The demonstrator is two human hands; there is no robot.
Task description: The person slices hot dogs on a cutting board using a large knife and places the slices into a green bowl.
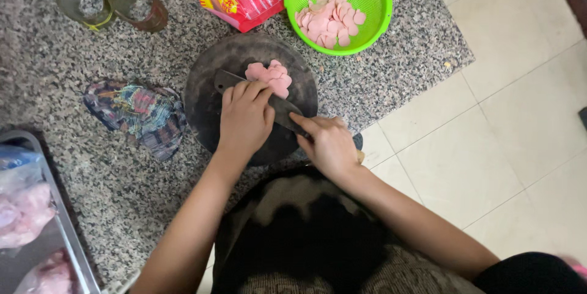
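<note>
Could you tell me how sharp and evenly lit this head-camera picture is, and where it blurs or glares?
Head view: soft, even light, no hard glare; the left hand, right hand and knife are sharp; the bagged meat at the left edge is blurred, and the dark round board loses detail.

Speckled granite counter (73, 55) above pale tiled floor (507, 123).

Both arms bare to past the elbow, no sleeves in view. Left hand (244, 120) & right hand (330, 145): no rings, watch or gloves seen. Torso below the hands: dark top w/ a pale blotchy patch, woven brownish fabric lower down. Black cloth at lower right.
</note>
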